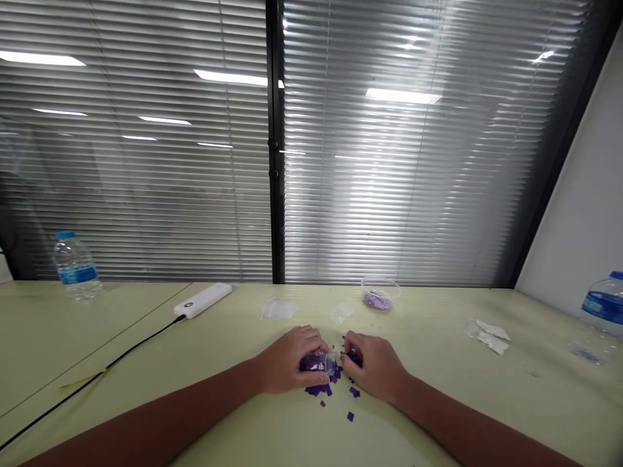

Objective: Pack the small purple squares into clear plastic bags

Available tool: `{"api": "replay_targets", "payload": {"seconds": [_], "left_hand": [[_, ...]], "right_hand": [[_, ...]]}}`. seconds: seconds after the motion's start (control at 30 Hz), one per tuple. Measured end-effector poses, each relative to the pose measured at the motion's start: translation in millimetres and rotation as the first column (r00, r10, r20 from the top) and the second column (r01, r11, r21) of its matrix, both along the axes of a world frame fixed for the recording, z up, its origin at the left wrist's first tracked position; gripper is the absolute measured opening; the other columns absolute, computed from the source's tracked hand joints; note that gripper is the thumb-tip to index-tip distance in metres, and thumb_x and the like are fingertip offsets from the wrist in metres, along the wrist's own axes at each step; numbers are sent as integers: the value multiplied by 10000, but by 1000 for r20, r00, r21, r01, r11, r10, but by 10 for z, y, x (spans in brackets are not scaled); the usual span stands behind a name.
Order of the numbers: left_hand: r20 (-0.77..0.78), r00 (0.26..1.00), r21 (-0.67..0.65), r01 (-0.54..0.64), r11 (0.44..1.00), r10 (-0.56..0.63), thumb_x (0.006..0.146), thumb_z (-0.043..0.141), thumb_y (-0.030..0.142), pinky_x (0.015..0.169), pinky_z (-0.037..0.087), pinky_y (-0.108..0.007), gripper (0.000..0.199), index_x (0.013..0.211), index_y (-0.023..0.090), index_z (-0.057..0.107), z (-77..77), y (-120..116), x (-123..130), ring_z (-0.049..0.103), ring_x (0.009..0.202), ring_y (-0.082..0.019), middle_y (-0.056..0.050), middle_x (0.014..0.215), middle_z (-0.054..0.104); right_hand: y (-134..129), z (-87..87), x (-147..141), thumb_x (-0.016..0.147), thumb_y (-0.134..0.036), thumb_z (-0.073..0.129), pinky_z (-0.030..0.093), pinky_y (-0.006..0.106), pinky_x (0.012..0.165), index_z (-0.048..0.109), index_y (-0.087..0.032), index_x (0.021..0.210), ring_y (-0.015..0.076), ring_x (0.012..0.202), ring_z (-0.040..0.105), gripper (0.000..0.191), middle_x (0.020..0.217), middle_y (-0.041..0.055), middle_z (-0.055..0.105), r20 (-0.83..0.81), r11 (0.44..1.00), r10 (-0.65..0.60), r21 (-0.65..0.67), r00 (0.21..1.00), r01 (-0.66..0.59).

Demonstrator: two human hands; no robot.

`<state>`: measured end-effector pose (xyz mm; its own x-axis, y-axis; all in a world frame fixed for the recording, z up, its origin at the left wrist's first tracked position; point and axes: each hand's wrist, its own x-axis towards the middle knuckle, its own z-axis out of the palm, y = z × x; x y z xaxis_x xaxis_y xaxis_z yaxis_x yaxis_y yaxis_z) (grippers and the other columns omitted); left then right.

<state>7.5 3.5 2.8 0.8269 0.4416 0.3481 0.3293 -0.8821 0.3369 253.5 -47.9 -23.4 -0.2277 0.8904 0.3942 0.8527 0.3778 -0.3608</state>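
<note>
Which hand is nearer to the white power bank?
The left hand is nearer: the white power bank lies ahead and to its left; the right hand is farther right.

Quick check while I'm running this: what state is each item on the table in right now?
Left hand: curled around the packet.
Right hand: fingers down among purple pieces.
Clear plastic packet: held, purple pieces inside.
Loose purple squares: scattered on the table.
Clear plastic cup: upright, lilac pieces inside.
Water bottle: upright, capped.
White power bank: lying flat, cable attached.
</note>
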Motion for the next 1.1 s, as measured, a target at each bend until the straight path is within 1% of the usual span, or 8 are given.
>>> {"api": "replay_targets", "payload": {"seconds": [0.1,0.23,0.3,0.4,0.53,0.8,1.1], "left_hand": [[-8,1000,0,-1,1000,1,896,691,611,862,446,-332,434,1118,239,659,-1,4,0,581,951,-224,-42,1002,647],[-18,1000,-3,-1,1000,1,901,695,592,862,440,-331,422,1132,241,652,12,-2,-3,575,955,-222,-41,1014,646],[-24,1000,-7,1,1000,-1,908,691,584,859,438,-331,412,1132,241,650,25,-9,-4,571,957,-221,-41,1018,643],[-29,1000,-17,6,1000,-6,917,684,569,870,434,-337,400,1141,239,643,43,-19,2,570,967,-224,-43,1021,642],[-34,999,-39,-9,999,7,926,669,571,847,438,-332,390,1131,241,644,54,-18,17,569,965,-225,-45,1018,644],[-45,999,-34,-21,999,19,927,668,567,866,443,-332,385,1143,249,646,51,-18,19,572,978,-228,-43,1038,646],[-52,998,-34,-25,999,23,923,667,574,875,444,-336,393,1136,244,654,42,-3,16,563,981,-232,-47,1031,640]], "right_hand": [[10,1,7,831,-290,592,253,261,611,602,-235,857,145,648,560,62,729,-26,667,-2,1000,17,2,1000,-17],[26,6,18,816,-261,595,263,257,622,589,-234,853,139,662,553,46,737,-33,657,5,996,87,5,996,-87],[34,9,22,826,-258,587,268,256,628,588,-232,854,139,669,553,38,743,-30,659,3,995,100,5,995,-100],[43,8,29,828,-247,581,271,251,626,581,-232,855,135,661,544,31,739,-32,656,-6,995,105,5,995,-104],[47,1,41,830,-251,577,264,246,616,569,-230,846,134,656,535,28,736,-31,651,-12,994,107,-2,994,-107],[34,9,34,841,-246,582,264,243,609,576,-226,843,124,636,515,20,713,-37,628,-20,993,118,4,993,-117],[35,15,37,846,-233,582,278,246,618,587,-227,857,130,654,537,14,729,-38,641,-11,992,126,-3,992,-126]]}}
